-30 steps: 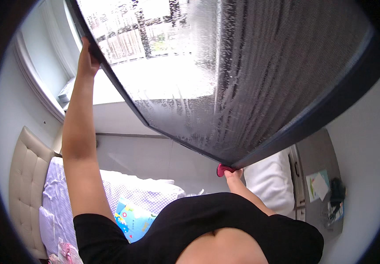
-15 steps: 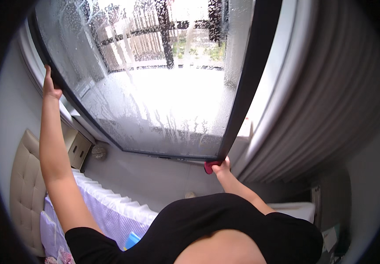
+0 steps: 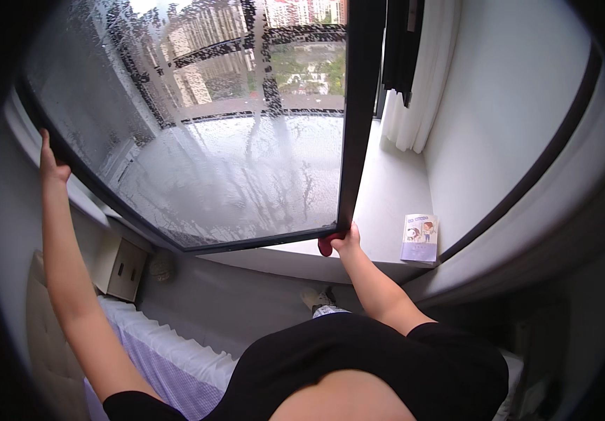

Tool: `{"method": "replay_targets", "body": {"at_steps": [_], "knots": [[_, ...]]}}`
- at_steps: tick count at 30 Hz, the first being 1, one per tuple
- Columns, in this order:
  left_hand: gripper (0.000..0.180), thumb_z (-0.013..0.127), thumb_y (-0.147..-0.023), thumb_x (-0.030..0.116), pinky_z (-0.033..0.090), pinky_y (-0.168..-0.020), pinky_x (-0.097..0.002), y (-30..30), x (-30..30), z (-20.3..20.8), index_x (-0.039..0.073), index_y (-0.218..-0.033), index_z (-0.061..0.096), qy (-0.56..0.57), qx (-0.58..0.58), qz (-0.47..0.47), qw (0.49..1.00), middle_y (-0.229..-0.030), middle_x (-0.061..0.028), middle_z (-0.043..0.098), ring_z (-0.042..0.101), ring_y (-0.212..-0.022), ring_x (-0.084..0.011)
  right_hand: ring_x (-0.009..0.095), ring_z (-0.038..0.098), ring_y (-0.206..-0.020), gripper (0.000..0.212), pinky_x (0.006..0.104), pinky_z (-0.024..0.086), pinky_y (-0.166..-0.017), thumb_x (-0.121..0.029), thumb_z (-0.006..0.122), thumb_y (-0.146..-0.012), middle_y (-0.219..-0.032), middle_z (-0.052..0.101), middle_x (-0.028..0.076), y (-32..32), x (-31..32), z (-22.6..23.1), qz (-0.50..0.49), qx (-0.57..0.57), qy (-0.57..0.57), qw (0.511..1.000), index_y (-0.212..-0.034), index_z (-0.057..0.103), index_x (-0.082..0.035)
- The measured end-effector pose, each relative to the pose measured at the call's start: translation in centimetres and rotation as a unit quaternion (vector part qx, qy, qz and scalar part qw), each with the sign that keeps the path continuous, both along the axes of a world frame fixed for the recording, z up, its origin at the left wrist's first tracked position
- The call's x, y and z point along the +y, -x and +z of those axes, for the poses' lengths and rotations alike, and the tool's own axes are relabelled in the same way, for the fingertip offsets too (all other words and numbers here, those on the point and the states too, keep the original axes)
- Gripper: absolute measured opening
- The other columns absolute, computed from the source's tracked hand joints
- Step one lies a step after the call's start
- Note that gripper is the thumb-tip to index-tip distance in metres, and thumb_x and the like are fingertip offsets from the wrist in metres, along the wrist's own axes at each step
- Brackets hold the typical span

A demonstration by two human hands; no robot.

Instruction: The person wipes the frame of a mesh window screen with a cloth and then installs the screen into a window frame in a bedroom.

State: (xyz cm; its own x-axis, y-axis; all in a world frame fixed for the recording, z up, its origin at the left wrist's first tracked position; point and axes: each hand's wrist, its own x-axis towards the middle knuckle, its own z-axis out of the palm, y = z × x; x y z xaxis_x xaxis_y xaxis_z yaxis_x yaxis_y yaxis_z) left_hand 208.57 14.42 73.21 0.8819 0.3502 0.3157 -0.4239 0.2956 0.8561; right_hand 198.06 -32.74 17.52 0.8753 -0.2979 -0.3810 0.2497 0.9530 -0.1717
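A large glass window panel (image 3: 246, 161) in a dark frame (image 3: 348, 119) stands tilted in front of me. Its glass is wet, with drops and streaks across it. Far to the left, my left hand (image 3: 55, 170) grips the panel's side frame, one digit lying up along the edge and the others partly hidden. At the lower right corner my right hand (image 3: 346, 242) is closed, holding the frame's bottom edge from below. A dark red, rounded object (image 3: 327, 245) sits against that hand under the corner; most of it is hidden and its kind is unclear.
Behind the panel runs a white windowsill (image 3: 386, 179), with a small illustrated book (image 3: 420, 240) at its right. A white curtain (image 3: 411, 116) hangs beyond it. Below left are a nightstand (image 3: 121, 270) and a bed with a frilled lilac cover (image 3: 165, 358). A shoe (image 3: 311, 298) shows on the floor.
The panel has shifted left in view, with both hands still on it. On the right, the grey curtain has given way to the sill, book and wall.
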Motion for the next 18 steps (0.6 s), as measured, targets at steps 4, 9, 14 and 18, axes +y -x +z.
{"method": "replay_targets", "body": {"at_steps": [4, 9, 14, 18], "knots": [[0.075, 0.054, -0.083, 0.053, 0.027, -0.104, -0.0403, -6.0, -1.2, -0.2, 0.000, -0.133, 0.035, -0.004, 0.020, 0.018, 1.000, -0.136, -0.0124, 0.039, 0.038, -0.123, -0.0282, 0.026, 0.058, -0.088, 0.037, 0.0405, 0.045, -0.083, -0.034, 0.028, -0.093, -0.093, 0.062, 0.008, -7.4, -1.8, 0.5, -0.002, 0.022, 0.008, 1.000, -0.092, 0.057, -0.009], [0.071, 0.054, -0.084, 0.051, 0.030, -0.101, -0.0391, -13.9, -5.1, -1.2, 0.001, -0.131, 0.037, -0.002, 0.020, 0.035, 0.999, -0.131, -0.0118, 0.042, 0.041, -0.117, -0.0267, 0.025, 0.058, -0.089, 0.037, 0.0392, 0.045, -0.083, -0.036, 0.031, -0.091, -0.094, 0.063, 0.007, -16.6, -4.2, 0.4, -0.003, 0.026, 0.007, 1.000, -0.091, 0.058, -0.011], [0.061, 0.062, -0.080, 0.047, 0.044, -0.084, -0.0304, -22.0, -5.0, -1.2, 0.004, -0.120, 0.047, -0.041, 0.020, 0.034, 0.998, -0.098, -0.0066, 0.054, 0.054, -0.088, -0.0164, 0.025, 0.058, -0.090, 0.034, 0.0394, 0.044, -0.085, -0.034, 0.033, -0.090, -0.094, 0.063, 0.006, -25.9, -6.5, -0.8, -0.009, 0.015, 0.004, 1.000, -0.091, 0.058, -0.011], [0.058, 0.072, -0.073, 0.045, 0.046, -0.071, -0.0250, -26.8, -7.8, -2.2, 0.006, -0.111, 0.052, -0.079, 0.028, -0.050, 0.995, -0.083, -0.0020, 0.051, 0.052, -0.073, -0.0110, 0.026, 0.056, -0.095, 0.036, 0.0409, 0.042, -0.088, -0.034, 0.031, -0.090, -0.100, 0.062, 0.007, -31.4, -9.2, -1.9, -0.047, 0.054, 0.006, 0.997, -0.096, 0.058, -0.010]]}}
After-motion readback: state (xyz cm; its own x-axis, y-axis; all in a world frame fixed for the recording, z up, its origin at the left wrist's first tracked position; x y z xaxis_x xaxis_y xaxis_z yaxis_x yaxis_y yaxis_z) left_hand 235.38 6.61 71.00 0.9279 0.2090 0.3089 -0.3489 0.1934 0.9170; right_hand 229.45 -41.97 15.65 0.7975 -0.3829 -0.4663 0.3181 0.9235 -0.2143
